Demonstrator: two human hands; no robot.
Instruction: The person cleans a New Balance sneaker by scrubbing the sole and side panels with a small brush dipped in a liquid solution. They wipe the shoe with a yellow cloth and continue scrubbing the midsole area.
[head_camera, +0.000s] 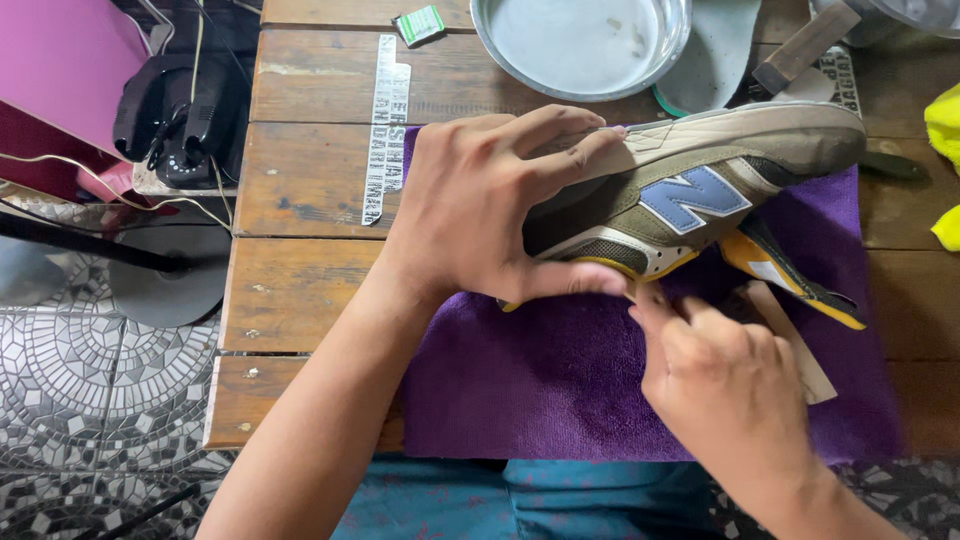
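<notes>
An olive and grey sneaker (700, 180) with a blue side patch and yellow lining lies on its side on a purple towel (560, 390), sole turned away from me. My left hand (490, 200) grips its heel end, fingers over the sole and thumb along the collar. My right hand (725, 385) is at the shoe's opening, fingertips pinched at the collar edge near my left thumb. What the fingers pinch is too small to make out. The tongue (790, 270) flops out to the right.
A wooden slat table (300, 180) carries a round metal basin (585, 40), a grey insole (715, 50), a small green packet (420, 24) and a printed strip (385, 130). Yellow cloth (945, 170) lies at the right edge. Black equipment (180, 120) sits left over tiled floor (90, 410).
</notes>
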